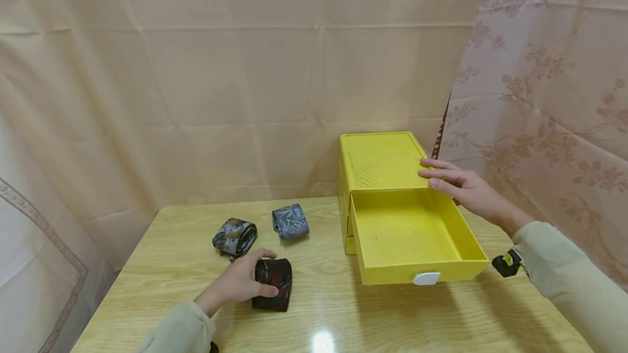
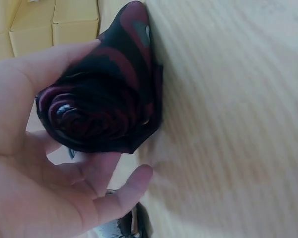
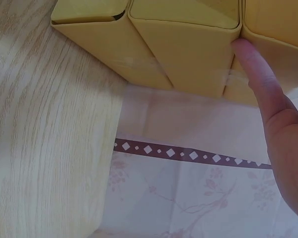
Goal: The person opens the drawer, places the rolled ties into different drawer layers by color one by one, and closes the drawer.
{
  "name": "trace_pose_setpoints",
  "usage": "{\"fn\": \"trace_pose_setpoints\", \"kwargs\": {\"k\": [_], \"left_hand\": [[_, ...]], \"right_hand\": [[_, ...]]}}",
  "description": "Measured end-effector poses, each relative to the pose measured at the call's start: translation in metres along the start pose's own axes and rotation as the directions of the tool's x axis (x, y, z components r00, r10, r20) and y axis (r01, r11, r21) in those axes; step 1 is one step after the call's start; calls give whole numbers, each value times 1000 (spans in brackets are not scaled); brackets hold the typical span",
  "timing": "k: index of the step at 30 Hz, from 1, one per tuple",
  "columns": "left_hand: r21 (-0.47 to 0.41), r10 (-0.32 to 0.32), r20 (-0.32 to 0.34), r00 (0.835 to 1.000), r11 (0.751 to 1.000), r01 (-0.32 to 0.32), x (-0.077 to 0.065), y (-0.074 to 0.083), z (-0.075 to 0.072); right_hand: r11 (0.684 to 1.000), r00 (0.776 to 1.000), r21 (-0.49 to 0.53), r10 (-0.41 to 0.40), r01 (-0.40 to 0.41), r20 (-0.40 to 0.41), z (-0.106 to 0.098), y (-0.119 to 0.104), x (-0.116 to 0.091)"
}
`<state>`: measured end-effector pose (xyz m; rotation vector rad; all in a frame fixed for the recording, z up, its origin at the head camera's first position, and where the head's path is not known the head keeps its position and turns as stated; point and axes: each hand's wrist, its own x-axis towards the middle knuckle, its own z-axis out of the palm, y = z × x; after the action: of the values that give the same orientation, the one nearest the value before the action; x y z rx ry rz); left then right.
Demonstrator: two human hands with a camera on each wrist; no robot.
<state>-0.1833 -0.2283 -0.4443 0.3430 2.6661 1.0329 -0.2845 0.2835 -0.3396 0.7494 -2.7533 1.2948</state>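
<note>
My left hand (image 1: 240,279) holds a rolled-up dark cloth (image 1: 276,285) with a black and deep red pattern, thumb on one side and fingers on the other. The spiral end of this dark roll (image 2: 89,119) shows in the left wrist view, close beside the wood surface. On the right, a yellow drawer cabinet (image 1: 382,157) has its top drawer (image 1: 407,236) pulled out, with nothing inside. My right hand (image 1: 458,187) rests at the cabinet's upper right edge, its fingers extended over the top.
A grey floral cloth roll (image 1: 235,236) and a blue-grey leaf-patterned one (image 1: 290,222) lie on the wooden table (image 1: 171,266) beyond my left hand. The drawer's white handle (image 1: 426,278) juts toward me. Beige curtain (image 1: 235,80) hangs behind the table, floral curtain (image 1: 554,97) at right.
</note>
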Motion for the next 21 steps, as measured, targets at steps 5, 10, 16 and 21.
{"fn": "trace_pose_setpoints", "kwargs": {"k": [5,10,16,21], "left_hand": [[-19,31,-13,999,999,-31,0,-1,4],[-40,63,9,998,997,-63,2,-2,5],[-69,89,33,996,994,-86,2,-3,4],[-94,98,44,994,991,-94,-1,1,3]], "right_hand": [[1000,1000,-3,2,-2,2,0,0,0],[1000,1000,-5,-1,1,-3,0,1,0],[1000,1000,5,-23,23,-9,0,2,0],[1000,1000,6,-27,28,-9,0,2,0]]}}
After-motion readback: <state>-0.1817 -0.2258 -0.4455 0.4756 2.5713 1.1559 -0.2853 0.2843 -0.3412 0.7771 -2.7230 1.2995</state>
